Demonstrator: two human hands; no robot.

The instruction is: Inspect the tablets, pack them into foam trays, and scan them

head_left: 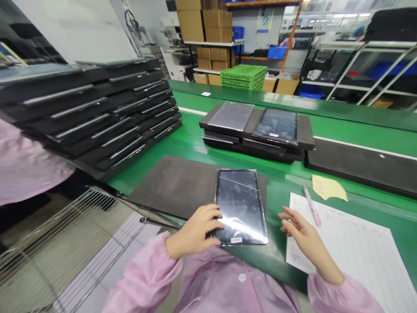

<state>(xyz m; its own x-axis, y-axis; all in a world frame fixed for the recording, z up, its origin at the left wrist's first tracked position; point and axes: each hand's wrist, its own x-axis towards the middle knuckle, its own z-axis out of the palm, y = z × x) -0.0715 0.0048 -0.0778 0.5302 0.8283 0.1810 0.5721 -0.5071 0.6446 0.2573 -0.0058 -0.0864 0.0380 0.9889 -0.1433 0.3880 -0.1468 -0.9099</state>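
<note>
Left hand point(195, 232) laid on near left corner of a wrapped tablet point(241, 206), fingers curled over its edge, gripping it lightly; fingertips partly hidden against the dark glass. Right hand point(301, 237) just beside the tablet's right edge, apart from it, fingers spread and loosely bent, holding nothing. Tablet flat, screen up, on a dark foam mat point(176, 184) at the near edge of the green bench point(342, 130); glare from the clear wrap across its lower half. Small white label near the tablet's bottom edge, print too small to read.

Printed form point(355, 252) under the right wrist, rows of fine text unreadable, its far corner cut off by the frame. Pink pen point(312, 205) lying across the form's top edge. Yellow note point(327, 188) just beyond, handwriting illegible. Two more tablets on stacked black trays point(257, 134) further back. Tall tray stack point(97, 113) at left, cut off by the frame. Pink sleeve point(26, 165) of another person at far left, hand out of sight.
</note>
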